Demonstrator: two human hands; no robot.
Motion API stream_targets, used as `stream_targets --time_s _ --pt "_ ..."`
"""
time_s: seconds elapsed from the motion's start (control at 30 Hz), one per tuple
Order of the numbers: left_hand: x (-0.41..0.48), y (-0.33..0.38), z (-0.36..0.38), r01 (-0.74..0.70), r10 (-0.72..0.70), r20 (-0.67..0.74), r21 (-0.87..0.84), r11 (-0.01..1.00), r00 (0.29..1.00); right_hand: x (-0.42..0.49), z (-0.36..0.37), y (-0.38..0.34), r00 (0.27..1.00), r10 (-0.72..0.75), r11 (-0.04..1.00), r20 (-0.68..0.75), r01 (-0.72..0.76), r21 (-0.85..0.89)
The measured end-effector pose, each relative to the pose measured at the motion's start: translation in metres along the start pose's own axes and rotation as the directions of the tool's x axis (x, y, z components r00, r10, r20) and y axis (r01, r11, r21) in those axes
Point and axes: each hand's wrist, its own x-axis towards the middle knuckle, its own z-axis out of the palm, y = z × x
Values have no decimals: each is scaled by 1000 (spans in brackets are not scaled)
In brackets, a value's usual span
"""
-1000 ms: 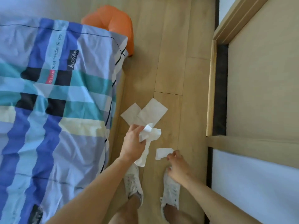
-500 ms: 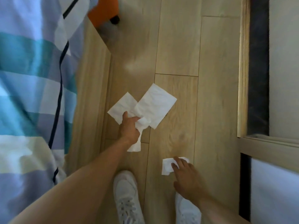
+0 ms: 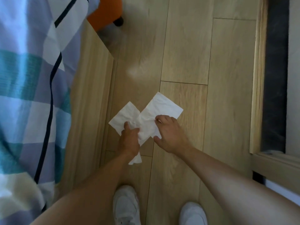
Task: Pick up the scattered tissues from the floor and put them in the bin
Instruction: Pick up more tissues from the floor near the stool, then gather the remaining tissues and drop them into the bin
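Two flat white tissues lie crossed on the wooden floor: the left tissue (image 3: 123, 115) and the right tissue (image 3: 164, 106). My left hand (image 3: 129, 140) is closed around a crumpled tissue (image 3: 136, 159) whose tail hangs below the wrist, and its fingertips press on the left tissue's near corner. My right hand (image 3: 170, 135) rests on the right tissue, fingers and thumb curled on its near edge. The small tissue scrap seen earlier is out of sight. No bin is in view.
A bed with a checked blue cover (image 3: 29, 95) and a wooden side panel (image 3: 90, 98) runs along the left. An orange object (image 3: 105, 12) stands on the floor beyond. A wooden door frame (image 3: 258, 78) lines the right. My white shoes (image 3: 125, 207) are below.
My right hand left the spot by my shoe, where the small scrap no longer shows, and reached forward onto the right tissue. My left hand stays on the left tissue.
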Motion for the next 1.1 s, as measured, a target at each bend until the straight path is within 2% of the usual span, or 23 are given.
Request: stream_targets --time_s 0.03,0.1,0.2,0.27,0.3,0.37,0.47,0.53,0.57,0.63,0.7,0.83,0.93,1.03,1.1 --pt "0 -3 4 -25 24 -70 -2 1000 997 9 0 1 999 10 999 45 -8 -48" --pt "1 -4 10 -51 49 -118 -22 998 992 19 5 5 992 57 992 112 -43 -117" --pt "-1 -2 9 -7 4 -104 -31 999 995 18 15 7 986 93 991 140 -78 -104" --pt "-4 0 9 59 -69 -89 -108 992 994 14 17 4 986 81 993 147 -68 -92" --pt "-8 4 4 71 -76 -39 -113 991 996 11 14 2 984 83 996 156 -77 -43" --pt "-21 15 -7 28 -33 -28 -164 986 999 3 2 -5 978 125 973 168 -154 172" --pt "-55 46 -42 -68 42 -72 -409 910 997 -16 -41 -25 952 264 773 155 -305 557" --pt "-85 78 -83 -89 47 -94 -517 851 994 -31 -95 -44 929 334 595 161 -341 728" --pt "-102 99 -107 -87 27 -115 -556 826 993 -40 -126 -55 931 340 528 132 -305 793" --pt "-142 141 -165 -70 -57 -172 -654 753 983 -63 -202 -81 931 353 437 86 -246 865" --pt "-182 179 -219 -107 -59 -193 -745 658 979 -84 -277 -110 915 390 369 104 -259 892" --pt "-256 261 -347 -240 95 -227 -793 560 969 -114 -448 -173 912 401 369 90 -250 895" --pt "-312 316 -447 -313 184 -253 -750 582 950 -132 -586 -225 933 352 421 67 -222 879" --pt "-341 347 -509 -371 229 -293 -688 624 928 -141 -669 -260 941 334 454 51 -208 866" --pt "-353 360 -542 -396 201 -354 -659 639 913 -141 -710 -279 947 319 489 43 -204 848"
